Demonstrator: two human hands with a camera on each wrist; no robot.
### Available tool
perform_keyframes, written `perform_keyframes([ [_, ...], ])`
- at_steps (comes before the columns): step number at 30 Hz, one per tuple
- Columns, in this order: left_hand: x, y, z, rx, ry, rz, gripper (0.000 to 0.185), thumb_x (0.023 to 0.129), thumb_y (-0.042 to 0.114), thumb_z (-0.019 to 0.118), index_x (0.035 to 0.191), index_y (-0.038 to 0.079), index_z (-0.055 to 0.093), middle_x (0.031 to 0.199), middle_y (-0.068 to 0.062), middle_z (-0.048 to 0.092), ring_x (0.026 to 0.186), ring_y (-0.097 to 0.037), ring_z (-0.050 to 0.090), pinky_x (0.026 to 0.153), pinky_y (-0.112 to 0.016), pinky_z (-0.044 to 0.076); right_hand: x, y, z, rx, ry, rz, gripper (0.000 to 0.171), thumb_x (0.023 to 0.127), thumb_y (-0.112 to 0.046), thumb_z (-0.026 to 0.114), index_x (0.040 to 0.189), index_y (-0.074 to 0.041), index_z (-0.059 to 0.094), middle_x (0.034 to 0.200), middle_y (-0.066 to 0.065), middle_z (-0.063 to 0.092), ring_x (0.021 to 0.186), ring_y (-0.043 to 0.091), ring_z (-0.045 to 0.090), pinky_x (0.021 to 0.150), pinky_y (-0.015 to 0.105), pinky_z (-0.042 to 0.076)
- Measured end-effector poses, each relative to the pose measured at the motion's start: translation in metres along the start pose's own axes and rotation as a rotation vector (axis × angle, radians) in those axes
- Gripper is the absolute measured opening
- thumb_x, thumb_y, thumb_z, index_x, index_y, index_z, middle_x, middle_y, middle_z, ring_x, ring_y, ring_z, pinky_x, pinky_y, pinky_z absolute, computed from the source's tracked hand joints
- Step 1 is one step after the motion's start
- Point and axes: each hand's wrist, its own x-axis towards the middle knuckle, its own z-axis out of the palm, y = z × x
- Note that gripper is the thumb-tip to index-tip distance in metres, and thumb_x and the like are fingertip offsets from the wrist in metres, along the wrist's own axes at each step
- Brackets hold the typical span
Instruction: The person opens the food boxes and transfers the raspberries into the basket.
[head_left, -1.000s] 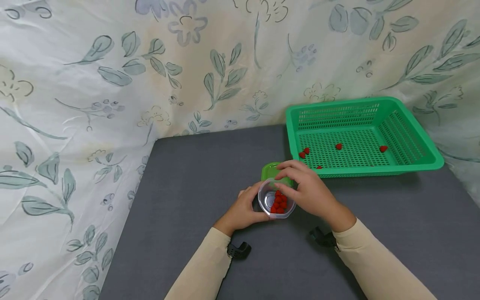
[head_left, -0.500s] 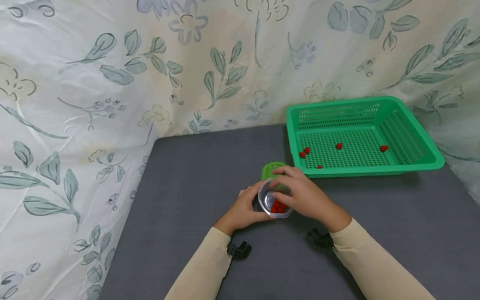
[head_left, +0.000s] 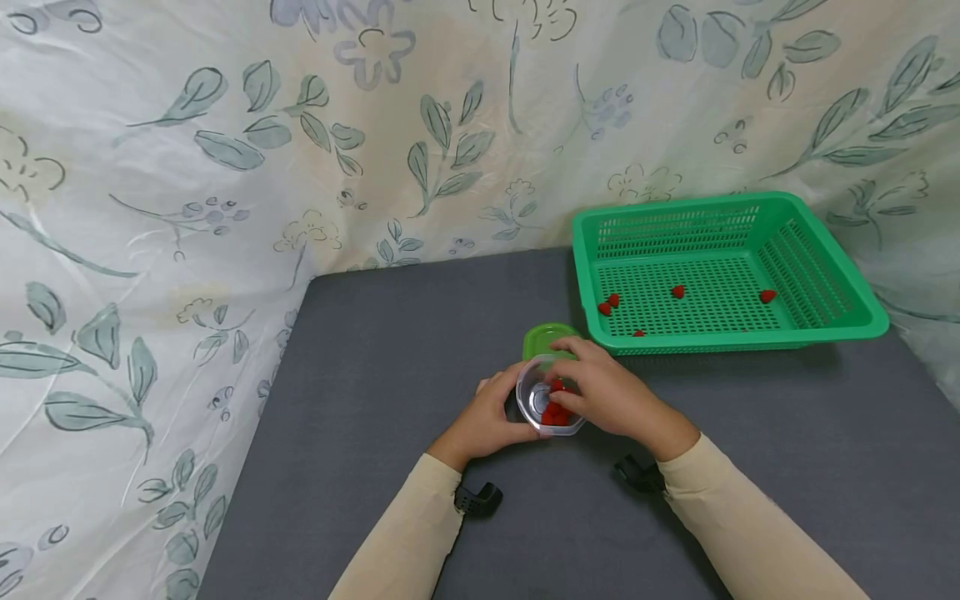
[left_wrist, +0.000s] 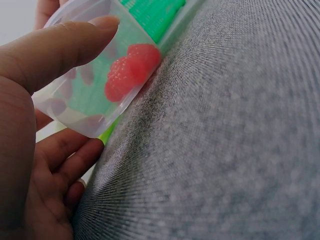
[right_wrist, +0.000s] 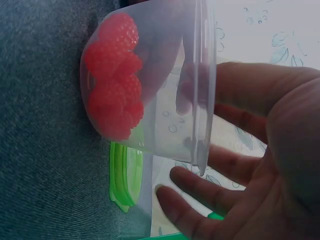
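A small clear plastic container (head_left: pixel 536 402) stands tilted on the grey table, with several red raspberries (head_left: pixel 557 412) heaped in it. My left hand (head_left: pixel 498 410) grips its left side; the left wrist view shows the thumb (left_wrist: pixel 60 45) pressed on the wall and the fingers curled beneath. My right hand (head_left: pixel 577 392) lies over the right side of the rim. In the right wrist view the container (right_wrist: pixel 165 100) sits between thumb and fingers, and one fingertip shows through the wall. Whether that hand also pinches a berry is hidden. A green lid (head_left: pixel 542 337) lies just behind the container.
A green perforated basket (head_left: pixel 825 329) stands at the back right of the grey table (head_left: pixel 375 375), with several loose raspberries (head_left: pixel 678 292) on its floor. A floral cloth (head_left: pixel 225 167) hangs behind and along the left. Black wrist mounts (head_left: pixel 477 500) sit near both sleeves.
My right hand has dropped from just above the container down onto its rim and drawn slightly nearer. The left hand has kept its hold and barely moved.
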Motion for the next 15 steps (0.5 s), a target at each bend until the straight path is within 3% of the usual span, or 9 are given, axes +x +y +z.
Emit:
perform_keyframes([
  [9, -0.0004, 0.0014, -0.0003, 0.021, 0.007, -0.011, 0.100, 0.084, 0.031, 0.095, 0.169, 0.025, 0.042, 0.160, 0.005, 0.053, 0.137, -0.016, 0.051, 0.115, -0.049, 0.029, 0.0017, -0.0018, 0.0038, -0.117, -0.093, 0.150, 0.009, 0.093, -0.013, 0.087, 0.094, -0.017, 0.080, 0.149, 0.024, 0.057, 0.125, 0.050, 0.060, 0.096, 0.059, 0.053],
  [15, -0.0004, 0.0016, -0.0004, 0.022, 0.003, -0.017, 0.100, 0.084, 0.031, 0.094, 0.169, 0.024, 0.042, 0.160, 0.003, 0.053, 0.137, -0.016, 0.051, 0.116, -0.048, 0.029, 0.0021, -0.0052, 0.0093, -0.177, -0.063, 0.169, 0.011, 0.091, -0.012, 0.089, 0.092, -0.015, 0.078, 0.145, 0.024, 0.059, 0.123, 0.050, 0.062, 0.095, 0.059, 0.055],
])
